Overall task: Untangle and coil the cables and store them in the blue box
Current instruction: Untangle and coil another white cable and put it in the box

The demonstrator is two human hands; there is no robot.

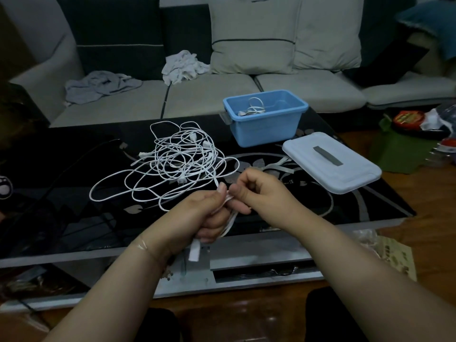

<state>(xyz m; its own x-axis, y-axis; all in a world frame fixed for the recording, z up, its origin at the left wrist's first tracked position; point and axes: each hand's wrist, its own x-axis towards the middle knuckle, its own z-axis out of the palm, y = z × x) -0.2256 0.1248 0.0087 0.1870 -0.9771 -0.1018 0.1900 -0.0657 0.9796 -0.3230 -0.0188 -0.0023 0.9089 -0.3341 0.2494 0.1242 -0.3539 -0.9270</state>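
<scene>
A tangle of white cables [180, 164] lies on the black glass table [320, 208]. My left hand [204, 215] grips a small bundle of white cable, and a white connector end [194, 251] hangs below the fist. My right hand [261, 193] pinches the same cable just above the left hand. One strand runs from my hands up into the tangle. The blue box [266, 119] stands open at the table's far side, with one coiled white cable [254, 108] inside.
The box's pale lid [332, 162] lies flat on the table right of the box. A black cable [74, 159] crosses the table's left part. Behind the table stands a sofa [212, 97] with cushions and crumpled cloths. Bags and packets sit on the floor at the right.
</scene>
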